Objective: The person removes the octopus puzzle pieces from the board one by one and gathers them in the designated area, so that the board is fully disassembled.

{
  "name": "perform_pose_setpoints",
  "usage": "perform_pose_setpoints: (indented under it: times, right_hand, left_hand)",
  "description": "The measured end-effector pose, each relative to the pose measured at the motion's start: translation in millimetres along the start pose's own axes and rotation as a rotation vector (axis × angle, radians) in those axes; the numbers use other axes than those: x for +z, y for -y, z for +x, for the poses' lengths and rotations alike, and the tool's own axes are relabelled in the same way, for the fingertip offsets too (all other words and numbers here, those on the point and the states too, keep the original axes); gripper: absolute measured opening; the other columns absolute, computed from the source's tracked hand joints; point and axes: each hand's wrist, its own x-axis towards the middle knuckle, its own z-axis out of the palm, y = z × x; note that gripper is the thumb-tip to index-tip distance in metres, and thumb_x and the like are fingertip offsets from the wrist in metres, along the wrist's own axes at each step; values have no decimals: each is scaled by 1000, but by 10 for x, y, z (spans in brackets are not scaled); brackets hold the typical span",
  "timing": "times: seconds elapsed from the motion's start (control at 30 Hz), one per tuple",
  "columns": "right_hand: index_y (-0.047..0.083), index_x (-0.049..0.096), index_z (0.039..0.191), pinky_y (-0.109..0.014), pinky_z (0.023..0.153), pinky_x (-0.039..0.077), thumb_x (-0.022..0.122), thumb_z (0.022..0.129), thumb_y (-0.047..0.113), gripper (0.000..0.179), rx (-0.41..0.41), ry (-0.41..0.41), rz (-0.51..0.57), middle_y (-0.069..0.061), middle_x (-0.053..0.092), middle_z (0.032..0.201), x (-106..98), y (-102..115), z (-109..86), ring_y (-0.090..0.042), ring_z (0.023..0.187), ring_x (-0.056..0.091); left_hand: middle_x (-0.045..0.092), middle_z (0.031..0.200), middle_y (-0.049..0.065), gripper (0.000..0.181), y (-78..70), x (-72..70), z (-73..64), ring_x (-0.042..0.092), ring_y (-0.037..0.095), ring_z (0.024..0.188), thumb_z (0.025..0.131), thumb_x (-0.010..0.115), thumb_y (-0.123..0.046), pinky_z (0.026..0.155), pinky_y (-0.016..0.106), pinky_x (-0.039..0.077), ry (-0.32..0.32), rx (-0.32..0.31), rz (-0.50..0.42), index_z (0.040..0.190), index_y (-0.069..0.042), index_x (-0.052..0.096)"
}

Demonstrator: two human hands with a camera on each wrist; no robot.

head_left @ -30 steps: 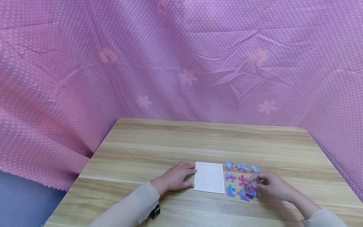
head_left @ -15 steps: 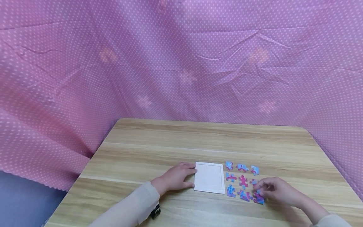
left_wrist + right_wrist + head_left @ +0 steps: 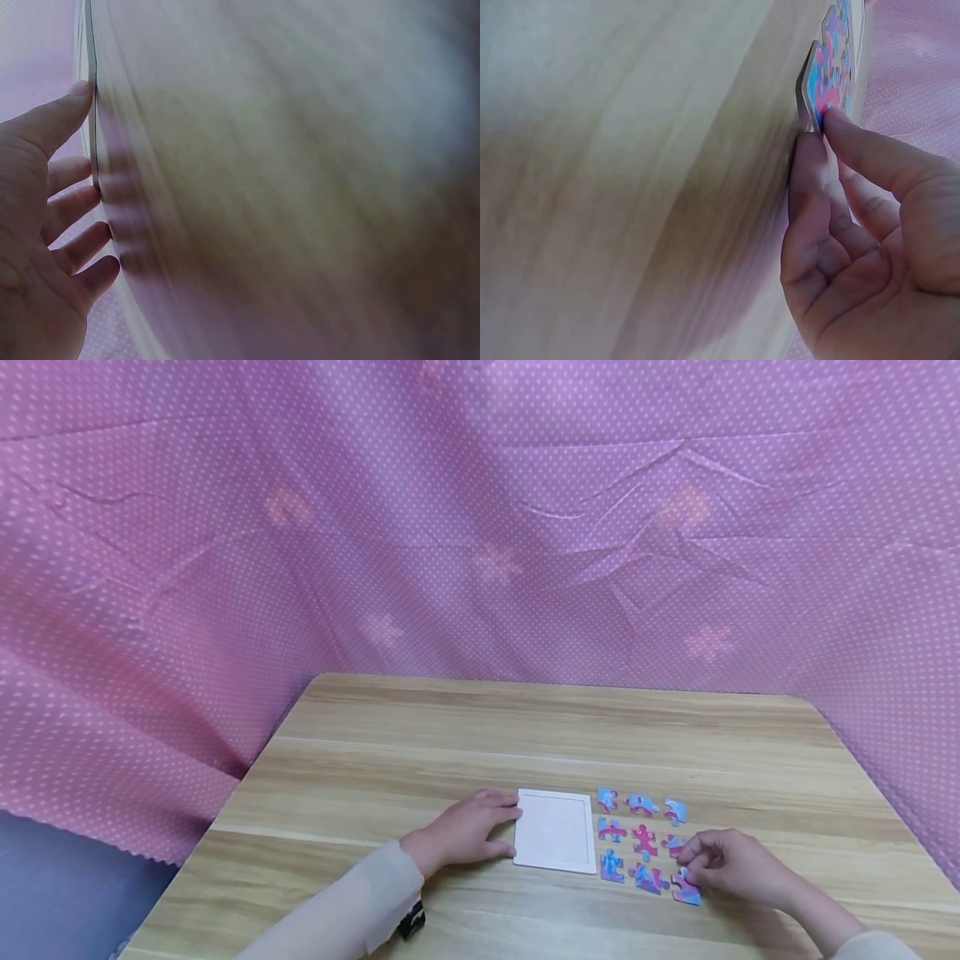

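A white puzzle tray (image 3: 555,832) lies flat on the table, its surface bare. My left hand (image 3: 467,830) rests at the tray's left side, fingers spread and fairly straight. In the left wrist view, the thumb and fingertips of that left hand (image 3: 37,225) touch the tray's thin edge (image 3: 92,127). To the right of the tray, colourful jigsaw pieces (image 3: 643,841) sit in three loose rows. My right hand (image 3: 738,866) pinches the near right corner jigsaw piece (image 3: 686,893) between thumb and index finger. The right wrist view shows this piece (image 3: 814,79) tilted, one edge off the wood.
The wooden table (image 3: 450,718) spreads out behind and on both sides of the tray. A pink dotted curtain (image 3: 480,527) hangs around its back and sides. Something small and black (image 3: 412,920) shows beneath my left forearm.
My right hand has carried the corner jigsaw piece to the right and slightly nearer, away from the neighbouring pieces it overlapped. The left hand and tray stay in place.
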Motion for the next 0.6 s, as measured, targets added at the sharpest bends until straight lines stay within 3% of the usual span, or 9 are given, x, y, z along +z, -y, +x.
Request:
perform_pose_setpoints:
  times: [0.17,0.4,0.6]
  right_hand:
    - [5,66,93,-23,67,52,72,82,10,13,8,-6,-18,4,66,81,-10,27,5,-7,73,60]
    - [6,68,97,-24,69,53,70,85,15,15,-68,-59,-44,3,68,88,11,96,99,-6,76,61]
    - [4,65,105,-25,69,54,69,87,23,26,-7,-79,-5,1,65,91,49,255,263,-12,80,62]
  left_hand:
    - [43,145,2,59,6,-8,-2,36,21,133,88,63,-47,109,33,29,4,-3,3,135,-12,55]
    - [42,146,1,58,-11,-27,-9,35,20,134,88,63,-47,109,34,28,22,-22,-11,135,-13,56]
    - [44,144,4,59,19,-89,-21,38,22,133,88,64,-46,108,39,30,-9,-55,-44,136,-13,54]
